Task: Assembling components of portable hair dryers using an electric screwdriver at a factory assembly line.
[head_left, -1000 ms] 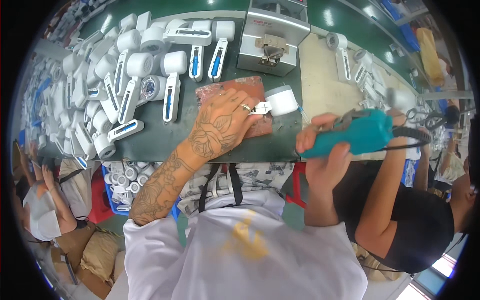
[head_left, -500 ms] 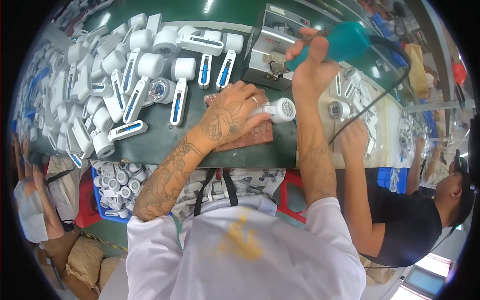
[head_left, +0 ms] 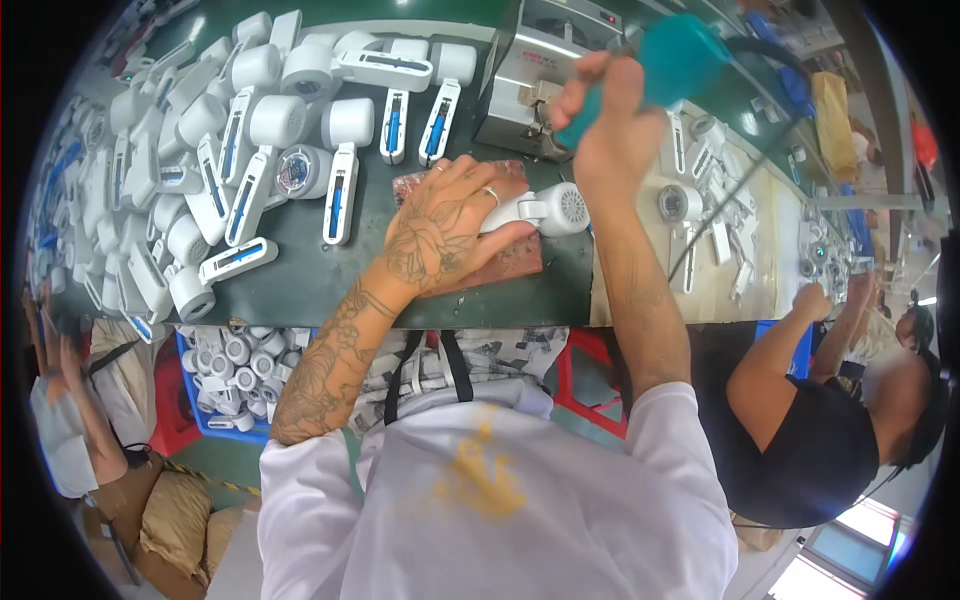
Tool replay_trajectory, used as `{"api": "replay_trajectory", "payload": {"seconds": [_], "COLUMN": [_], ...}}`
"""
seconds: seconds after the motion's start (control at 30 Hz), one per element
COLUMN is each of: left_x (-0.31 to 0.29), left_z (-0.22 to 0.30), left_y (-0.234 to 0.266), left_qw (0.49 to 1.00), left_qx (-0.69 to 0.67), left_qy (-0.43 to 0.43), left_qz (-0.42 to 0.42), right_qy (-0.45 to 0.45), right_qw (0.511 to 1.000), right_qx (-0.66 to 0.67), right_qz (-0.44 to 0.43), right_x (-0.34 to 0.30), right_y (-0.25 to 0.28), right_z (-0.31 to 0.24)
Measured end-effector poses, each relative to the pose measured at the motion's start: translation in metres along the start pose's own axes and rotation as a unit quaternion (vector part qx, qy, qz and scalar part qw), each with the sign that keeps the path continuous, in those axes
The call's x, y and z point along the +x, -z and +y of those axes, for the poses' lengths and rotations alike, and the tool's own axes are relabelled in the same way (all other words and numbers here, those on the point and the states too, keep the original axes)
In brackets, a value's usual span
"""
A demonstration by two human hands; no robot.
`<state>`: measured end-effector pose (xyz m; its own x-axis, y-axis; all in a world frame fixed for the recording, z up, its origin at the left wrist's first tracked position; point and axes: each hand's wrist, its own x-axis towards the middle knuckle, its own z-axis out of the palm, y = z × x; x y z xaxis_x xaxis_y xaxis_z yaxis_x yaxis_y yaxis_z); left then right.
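"Dark green surface [head_left: 335,285] before you; where's the white device [head_left: 528,208]?"

"Across the reddish pad [head_left: 500,272], its round head [head_left: 570,208] past the right edge. Your left hand [head_left: 440,225] has its grip clamped on the other end, likely to steady it."

"And your right hand [head_left: 618,135]?"

"That grip is wrapped around a teal tool [head_left: 685,60], raised, perhaps keeping it clear of the device."

"Containers?"

"One blue crate [head_left: 250,434] below the surface, holding white round-headed parts [head_left: 240,378]."

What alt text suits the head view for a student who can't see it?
A person's left hand holds a white device on a reddish block; the right hand grips a teal corded tool near a metal machine. Similar white devices crowd the left side.
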<state>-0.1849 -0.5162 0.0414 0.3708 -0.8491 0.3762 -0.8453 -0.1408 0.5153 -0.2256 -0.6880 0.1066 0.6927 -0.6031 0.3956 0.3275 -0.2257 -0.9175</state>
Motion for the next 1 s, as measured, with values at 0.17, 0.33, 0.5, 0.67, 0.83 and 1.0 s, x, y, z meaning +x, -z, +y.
{"api": "replay_trajectory", "payload": {"seconds": [0.17,0.33,0.5,0.67,0.83,1.0], "left_x": [0.004,0.003,0.002,0.003,0.005,0.002], "left_z": [0.000,0.000,0.000,0.004,0.002,0.002], "left_y": [-0.002,-0.001,-0.003,-0.001,-0.002,-0.001], "left_qw": [0.999,1.000,0.999,1.000,1.000,1.000], "left_qx": [-0.022,-0.017,-0.032,0.001,0.007,0.017], "left_qy": [-0.020,-0.017,-0.014,0.003,0.006,-0.001], "left_qz": [0.023,0.017,0.026,0.001,-0.012,0.006], "right_qy": [-0.001,0.001,-0.012,-0.015,-0.022,-0.028], "right_qw": [0.999,0.999,0.999,0.998,0.998,0.999], "right_qx": [0.053,0.022,0.029,0.045,0.048,0.032], "right_qz": [-0.007,-0.031,-0.024,-0.033,-0.037,-0.031], "right_x": [-0.027,-0.033,-0.037,-0.038,-0.036,-0.038], "right_y": [0.011,0.010,0.008,0.010,0.010,0.008], "right_z": [-0.009,-0.005,0.002,0.007,0.009,0.007]}}
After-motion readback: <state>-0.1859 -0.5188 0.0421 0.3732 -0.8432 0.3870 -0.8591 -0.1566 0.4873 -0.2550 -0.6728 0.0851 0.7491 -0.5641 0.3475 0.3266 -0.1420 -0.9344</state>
